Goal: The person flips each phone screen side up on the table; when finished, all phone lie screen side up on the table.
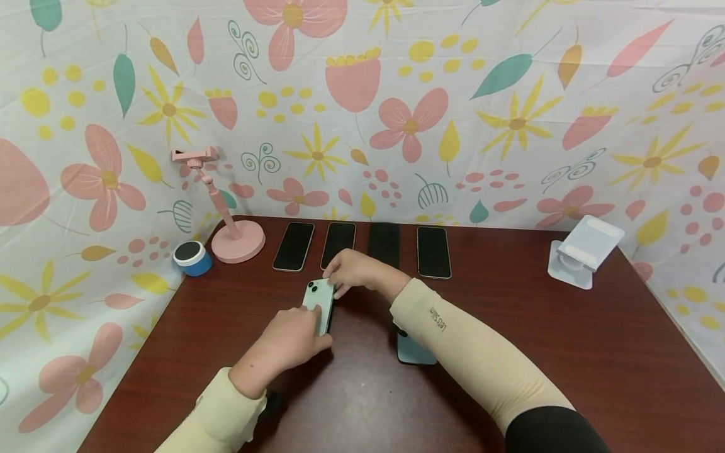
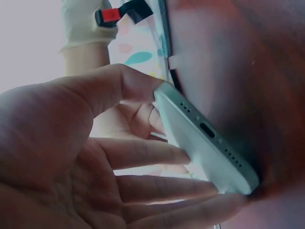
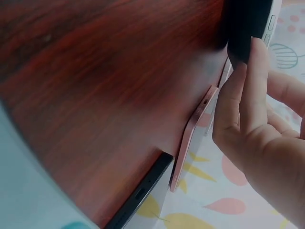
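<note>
Right hand (image 1: 354,270) just beyond left hand (image 1: 290,340) (2 forearms (image 1: 472,352) inward-angled).

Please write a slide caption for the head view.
Left hand and right hand hold a pale green phone; dark phones lie behind.

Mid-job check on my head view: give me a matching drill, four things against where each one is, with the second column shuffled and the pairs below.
Things
1. Mint-green phone
2. Light-blue phone
3. White stand
4. Blue round container

Places
A. Near the right edge of the table
B. Gripped by the left hand and the right hand
C. To the left of the pink stand
D. Partly hidden by the right sleeve

Pairs: 1-B, 2-D, 3-A, 4-C
</note>
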`<action>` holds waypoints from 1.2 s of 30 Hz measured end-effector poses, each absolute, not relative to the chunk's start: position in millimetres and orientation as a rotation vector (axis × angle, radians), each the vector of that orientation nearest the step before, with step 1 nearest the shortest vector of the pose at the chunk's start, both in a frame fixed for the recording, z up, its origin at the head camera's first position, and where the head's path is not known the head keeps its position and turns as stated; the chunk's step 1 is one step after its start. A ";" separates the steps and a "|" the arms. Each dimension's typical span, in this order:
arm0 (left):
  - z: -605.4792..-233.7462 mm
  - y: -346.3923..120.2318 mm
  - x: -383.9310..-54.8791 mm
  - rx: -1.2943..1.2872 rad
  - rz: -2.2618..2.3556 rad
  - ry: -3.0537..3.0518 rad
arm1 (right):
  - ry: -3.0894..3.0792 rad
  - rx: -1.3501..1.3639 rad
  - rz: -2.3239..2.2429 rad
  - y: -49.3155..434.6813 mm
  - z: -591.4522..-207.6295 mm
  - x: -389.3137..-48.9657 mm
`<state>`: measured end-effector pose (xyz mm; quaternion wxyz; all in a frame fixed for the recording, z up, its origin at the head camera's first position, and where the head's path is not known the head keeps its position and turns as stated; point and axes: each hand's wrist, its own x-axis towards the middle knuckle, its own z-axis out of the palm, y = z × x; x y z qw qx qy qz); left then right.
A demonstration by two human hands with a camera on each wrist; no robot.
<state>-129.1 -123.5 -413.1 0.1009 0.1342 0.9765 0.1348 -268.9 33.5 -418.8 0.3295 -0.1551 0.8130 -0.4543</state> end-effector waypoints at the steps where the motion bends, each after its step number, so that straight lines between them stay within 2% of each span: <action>1: -412.5 -125.3 -130.2 0.380 0.433 2.864 | 2.114 -0.400 -1.200 33.6 -418.5 -269.0; 12: -403.4 -140.9 -141.0 0.255 0.643 2.722 | 1.978 -0.316 -1.313 37.2 -418.7 -272.0; 36: -404.9 -172.9 -159.9 0.303 1.140 2.337 | 1.748 -0.246 -1.503 42.8 -415.3 -275.3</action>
